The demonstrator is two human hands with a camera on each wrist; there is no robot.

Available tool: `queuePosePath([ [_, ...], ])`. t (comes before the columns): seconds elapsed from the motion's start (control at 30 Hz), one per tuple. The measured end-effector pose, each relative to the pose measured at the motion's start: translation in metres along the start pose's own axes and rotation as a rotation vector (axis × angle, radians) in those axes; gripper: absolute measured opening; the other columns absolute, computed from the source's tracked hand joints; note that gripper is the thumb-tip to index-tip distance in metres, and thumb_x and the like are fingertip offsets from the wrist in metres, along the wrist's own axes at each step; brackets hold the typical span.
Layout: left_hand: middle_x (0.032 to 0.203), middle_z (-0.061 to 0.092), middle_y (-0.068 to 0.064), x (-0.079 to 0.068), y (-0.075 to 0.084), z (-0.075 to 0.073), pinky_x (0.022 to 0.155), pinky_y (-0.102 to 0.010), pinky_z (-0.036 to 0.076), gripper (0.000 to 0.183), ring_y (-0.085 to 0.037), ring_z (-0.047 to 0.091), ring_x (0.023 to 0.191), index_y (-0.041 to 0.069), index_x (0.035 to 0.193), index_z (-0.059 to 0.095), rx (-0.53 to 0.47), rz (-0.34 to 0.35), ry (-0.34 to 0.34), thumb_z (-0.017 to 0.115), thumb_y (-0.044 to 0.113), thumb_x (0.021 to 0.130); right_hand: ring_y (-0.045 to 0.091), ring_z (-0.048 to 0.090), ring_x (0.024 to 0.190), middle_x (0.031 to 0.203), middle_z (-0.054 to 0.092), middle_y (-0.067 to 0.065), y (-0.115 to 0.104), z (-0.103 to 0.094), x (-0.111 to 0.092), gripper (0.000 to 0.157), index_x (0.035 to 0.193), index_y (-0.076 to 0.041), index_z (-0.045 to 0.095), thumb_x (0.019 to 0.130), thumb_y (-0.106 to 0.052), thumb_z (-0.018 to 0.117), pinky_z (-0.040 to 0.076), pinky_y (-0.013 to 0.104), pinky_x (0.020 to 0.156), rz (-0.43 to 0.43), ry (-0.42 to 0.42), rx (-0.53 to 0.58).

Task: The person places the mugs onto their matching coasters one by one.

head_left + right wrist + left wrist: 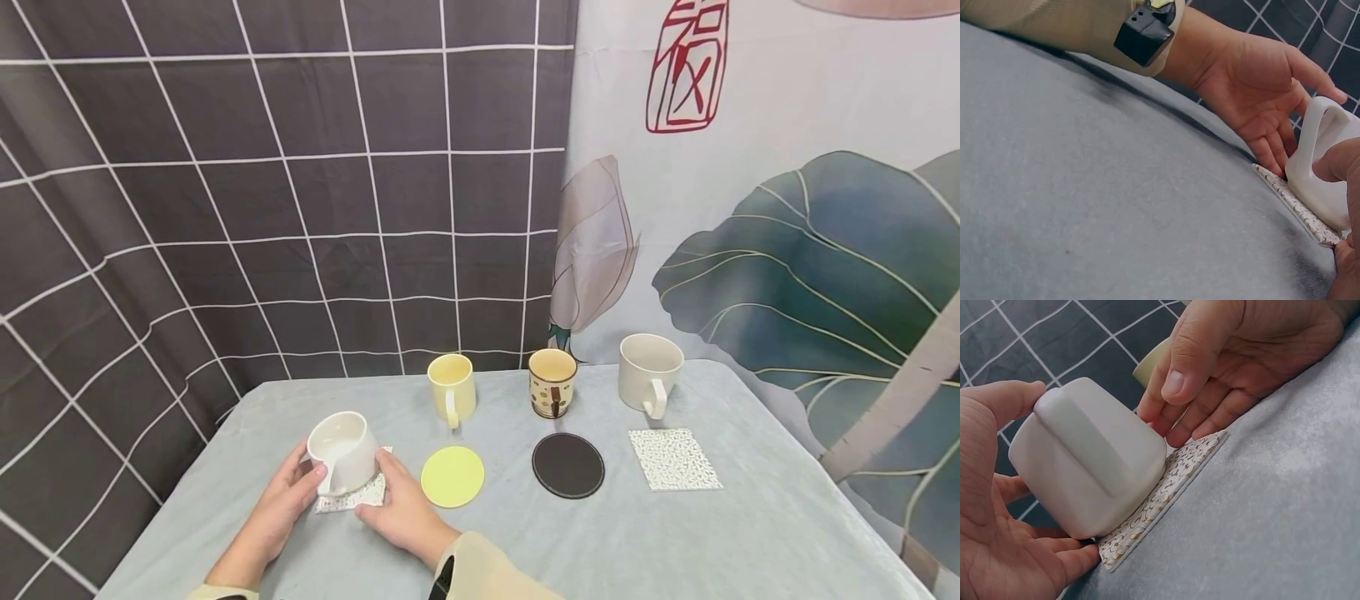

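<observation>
A white mug (342,454) stands on a square patterned coaster (1166,494) at the left of the table, its handle facing the person. My left hand (281,501) holds the mug from the left, the thumb at the handle's top and the fingers round the far side. My right hand (408,506) is at the mug's right side with loosely bent fingers beside the coaster edge. Whether its fingertips touch the mug is unclear. In the right wrist view the left hand (1260,87) is beyond the mug, and part of the right hand (1350,181) shows at the edge.
A yellow mug (453,387), a spotted mug (551,385) and a large ribbed mug (645,371) stand along the back. Before them lie a yellow round coaster (452,477), a black round coaster (567,466) and a white square coaster (675,459). Grey cloth covers the table (600,550).
</observation>
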State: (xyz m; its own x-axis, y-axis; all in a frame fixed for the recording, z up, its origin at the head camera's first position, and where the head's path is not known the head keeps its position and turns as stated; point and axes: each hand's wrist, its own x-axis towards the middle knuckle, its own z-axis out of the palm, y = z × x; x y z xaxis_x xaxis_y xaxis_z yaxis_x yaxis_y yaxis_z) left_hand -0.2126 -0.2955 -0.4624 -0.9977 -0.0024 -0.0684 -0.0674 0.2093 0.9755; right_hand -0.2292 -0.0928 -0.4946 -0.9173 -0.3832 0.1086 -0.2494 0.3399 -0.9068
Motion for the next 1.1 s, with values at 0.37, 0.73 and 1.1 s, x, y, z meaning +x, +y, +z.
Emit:
queuePosePath([
  [0.37, 0.158, 0.018, -0.038, -0.0013, 0.0, 0.0033, 0.117, -0.063, 0.02, 0.077, -0.053, 0.017, 0.148, 0.001, 0.161, 0.003, 0.057, 0.023, -0.011, 0.048, 0.029, 0.106, 0.03, 0.037, 0.145, 0.157, 0.039, 0.015, 0.0017, 0.0007, -0.0011, 0.083, 0.153, 0.001, 0.04, 0.083, -0.02, 0.079, 0.032, 0.042, 0.119, -0.031, 0.024, 0.005],
  [0.73, 0.155, 0.024, -0.04, -0.0019, 0.0017, 0.0021, 0.114, -0.052, 0.03, 0.074, -0.052, 0.026, 0.145, -0.001, 0.16, 0.003, 0.104, 0.022, 0.008, 0.041, 0.037, 0.109, 0.031, 0.041, 0.142, 0.154, 0.039, 0.014, 0.0006, -0.0001, -0.0015, 0.084, 0.152, 0.001, 0.04, 0.081, -0.019, 0.08, 0.034, 0.041, 0.117, -0.031, 0.027, 0.015],
  [1.1, 0.156, 0.022, -0.039, -0.0001, 0.0026, 0.0014, 0.112, -0.044, 0.035, 0.075, -0.05, 0.027, 0.146, -0.003, 0.159, 0.004, 0.082, -0.019, 0.022, 0.039, 0.041, 0.109, 0.028, 0.047, 0.137, 0.15, 0.04, 0.013, 0.0014, -0.0005, -0.0008, 0.083, 0.153, 0.0, 0.039, 0.082, -0.018, 0.079, 0.039, 0.039, 0.114, -0.024, 0.023, 0.028],
])
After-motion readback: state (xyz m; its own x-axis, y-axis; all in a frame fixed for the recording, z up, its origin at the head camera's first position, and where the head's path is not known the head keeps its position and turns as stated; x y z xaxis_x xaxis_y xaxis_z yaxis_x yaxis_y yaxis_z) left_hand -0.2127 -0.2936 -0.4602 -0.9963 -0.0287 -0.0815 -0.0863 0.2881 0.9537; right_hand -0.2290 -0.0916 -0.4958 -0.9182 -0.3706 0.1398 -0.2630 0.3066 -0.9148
